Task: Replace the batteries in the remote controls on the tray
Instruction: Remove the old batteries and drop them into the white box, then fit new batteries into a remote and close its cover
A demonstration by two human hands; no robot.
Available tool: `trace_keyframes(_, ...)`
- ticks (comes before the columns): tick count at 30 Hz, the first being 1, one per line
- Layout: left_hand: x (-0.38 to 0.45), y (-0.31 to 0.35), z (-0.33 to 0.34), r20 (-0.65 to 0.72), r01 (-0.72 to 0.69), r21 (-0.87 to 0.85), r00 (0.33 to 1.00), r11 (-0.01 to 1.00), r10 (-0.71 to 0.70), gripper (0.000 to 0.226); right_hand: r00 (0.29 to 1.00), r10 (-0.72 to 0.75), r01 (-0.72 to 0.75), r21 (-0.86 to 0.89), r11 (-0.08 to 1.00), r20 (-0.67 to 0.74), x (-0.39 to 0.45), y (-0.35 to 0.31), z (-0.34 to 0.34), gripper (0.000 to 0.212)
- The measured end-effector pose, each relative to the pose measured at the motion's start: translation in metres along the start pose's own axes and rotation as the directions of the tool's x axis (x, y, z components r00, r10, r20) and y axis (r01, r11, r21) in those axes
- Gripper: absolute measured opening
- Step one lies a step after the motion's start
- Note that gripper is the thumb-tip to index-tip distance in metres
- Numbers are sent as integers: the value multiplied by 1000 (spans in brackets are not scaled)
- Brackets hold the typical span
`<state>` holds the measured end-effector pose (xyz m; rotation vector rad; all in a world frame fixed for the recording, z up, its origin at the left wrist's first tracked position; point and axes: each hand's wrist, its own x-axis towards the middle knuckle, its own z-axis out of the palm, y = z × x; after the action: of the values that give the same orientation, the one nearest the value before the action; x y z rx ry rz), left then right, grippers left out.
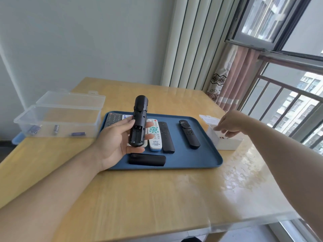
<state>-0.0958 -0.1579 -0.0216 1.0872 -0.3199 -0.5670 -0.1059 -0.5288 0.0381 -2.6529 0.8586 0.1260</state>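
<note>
I log a wooden table point(157, 198) under a glossy clear cover, set by a window point(288, 32) with a striped curtain point(232, 75). On its far left sits a clear plastic bin point(57, 121) with its lid leaned open behind; three used batteries point(56, 129) lie well apart on its floor. A blue tray point(201, 154) sits mid-table and carries the remotes: a dark keypad remote point(113, 118) at the far left corner, a white remote point(154, 135) with teal buttons, a slim black remote point(166, 137) just beside it, and a curved black remote point(189, 134) further right. A detached black battery cover point(147, 159) lies flat near the tray's front edge. The left hand point(115, 145) is raised above the tray, thumb and fingers curled round an upended black remote point(139, 121), back side toward me, battery bay open and showing empty. The right hand point(229, 124) reaches into a small white box point(225, 138) standing just right of the tray; its fingertips dip inside, and I cannot tell whether they pinch anything.
</note>
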Motion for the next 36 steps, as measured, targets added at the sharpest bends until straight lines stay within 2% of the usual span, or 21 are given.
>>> trace_keyframes(3,0,1,-1,-15,-12,-15,1000,1000,12,37,968,-152,129,-123,984,-200,-12,-21,-10,18)
trace_keyframes(5,-2,1,-1,-23,-8,-17,1000,1000,8,36,919,-269,253,-92,963,-287,-24,-44,-5,19)
trace_keyframes(7,-3,1,-1,-35,0,-29,999,1000,-1,35,909,-366,400,163,902,-200,-44,-71,8,24)
trace_keyframes(10,-4,1,2,-76,9,-11,997,1000,-10,32,867,-498,404,535,742,35,-75,-109,36,41)
trace_keyframes(13,-3,1,2,-123,15,75,992,997,-6,28,819,-560,337,684,647,127,-84,-133,64,55)
trace_keyframes(16,-3,1,3,-151,24,174,989,985,3,21,804,-564,244,762,599,186,-81,-146,81,58)
trace_keyframes(18,-3,0,1,-224,18,333,973,943,61,15,803,-549,182,782,596,232,-79,-150,86,57)
trace_keyframes(19,-3,1,-1,-276,-1,468,950,884,147,12,809,-533,161,777,609,250,-80,-151,88,56)
trace_keyframes(21,2,4,-14,-354,-51,689,847,723,397,11,822,-495,143,741,656,280,-81,-151,94,53)
trace_keyframes(23,7,10,-26,-373,-104,763,736,638,566,11,830,-465,138,696,705,307,-82,-151,99,53)
trace_keyframes(25,10,12,-35,-390,-115,778,683,618,618,11,840,-441,142,656,741,316,-80,-153,103,56)
trace_keyframes(27,11,11,-38,-388,-100,786,688,610,613,11,856,-424,163,623,765,297,-81,-156,104,55)
trace_keyframes(29,13,7,-40,-377,-81,784,725,615,576,11,873,-402,194,560,806,276,-83,-159,101,51)
trace_keyframes(32,17,2,-38,-381,-56,777,751,627,539,7,889,-380,264,389,883,258,-83,-158,95,53)
trace_keyframes(34,15,3,-36,-374,-66,789,738,611,562,8,891,-378,309,276,910,250,-80,-160,94,62)
trace_keyframes(36,14,4,-34,-373,-99,794,700,599,609,11,900,-378,338,201,919,217,-78,-162,91,63)
